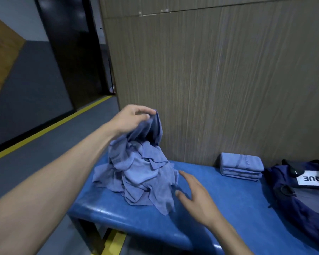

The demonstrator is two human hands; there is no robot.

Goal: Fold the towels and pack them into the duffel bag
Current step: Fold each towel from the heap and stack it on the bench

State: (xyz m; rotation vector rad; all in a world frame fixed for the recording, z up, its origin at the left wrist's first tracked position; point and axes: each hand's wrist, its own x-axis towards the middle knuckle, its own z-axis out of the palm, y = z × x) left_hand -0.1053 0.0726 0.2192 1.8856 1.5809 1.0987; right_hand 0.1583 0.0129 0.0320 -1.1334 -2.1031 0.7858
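Fingers point(145, 115) of the left hand point(131, 118) pinch one towel's point(155, 126) edge above the crumpled pile point(142, 173) on the tabletop point(219, 203); the right hand point(195, 196) hovers spread, empty. Next: shake it free and fold, beside the folded stack point(240, 167) and duffel bag point(298, 192).

I see my left hand point(132, 117) at ten o'clock pinching the top of a towel point(153, 126), lifting it from the loose pile point(140, 173) on the blue bench point(228, 203). My right hand point(195, 196) hovers flat at five o'clock, fingers spread, just beside the pile. A folded stack point(240, 166) sits at three o'clock against the wall panel point(219, 80), with the navy bag point(298, 196) touching its right side.
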